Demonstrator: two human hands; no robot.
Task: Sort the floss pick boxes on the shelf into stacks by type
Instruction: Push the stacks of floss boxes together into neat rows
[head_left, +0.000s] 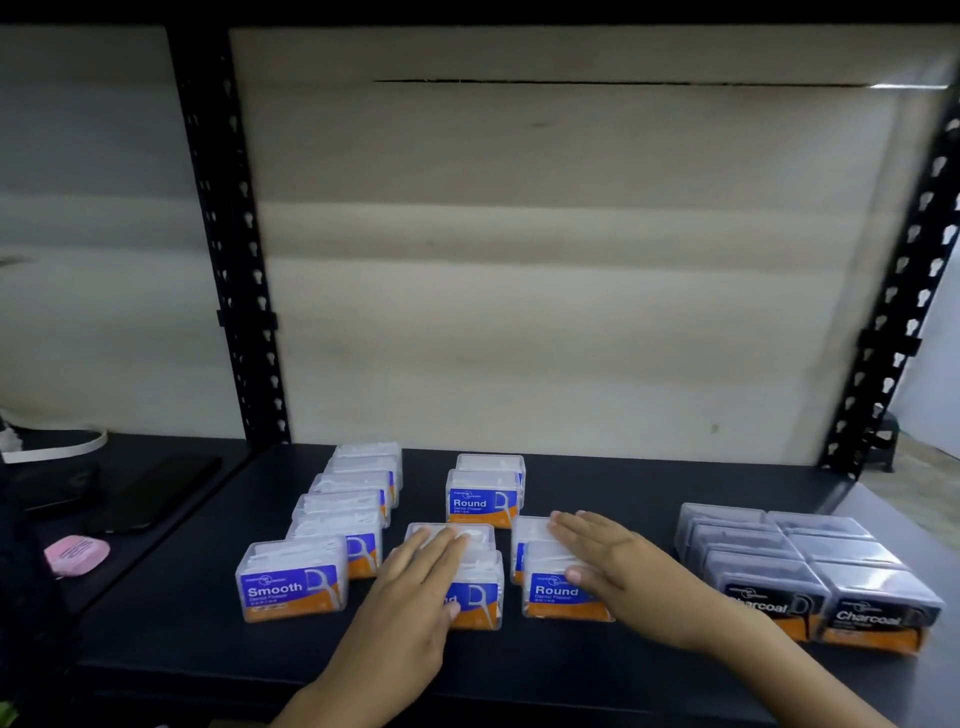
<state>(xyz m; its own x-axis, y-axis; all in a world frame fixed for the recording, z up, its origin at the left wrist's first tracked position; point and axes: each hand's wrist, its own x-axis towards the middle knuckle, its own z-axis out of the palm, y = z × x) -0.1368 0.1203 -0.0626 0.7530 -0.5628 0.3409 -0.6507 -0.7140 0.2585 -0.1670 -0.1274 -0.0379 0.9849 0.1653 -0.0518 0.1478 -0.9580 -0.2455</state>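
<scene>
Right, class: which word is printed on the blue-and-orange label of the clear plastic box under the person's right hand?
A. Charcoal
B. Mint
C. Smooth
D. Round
D: the clear plastic box that the right hand rests on reads "Round" on its blue-and-orange front label.

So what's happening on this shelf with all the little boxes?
A person is sorting floss pick boxes by type on a dark shelf. The left hand lies flat on a blue box in the middle. The right hand lies flat on a Round box beside it. Smooth boxes line up at the left and Charcoal boxes are grouped at the right. Two more Round boxes sit behind the hands.
</scene>
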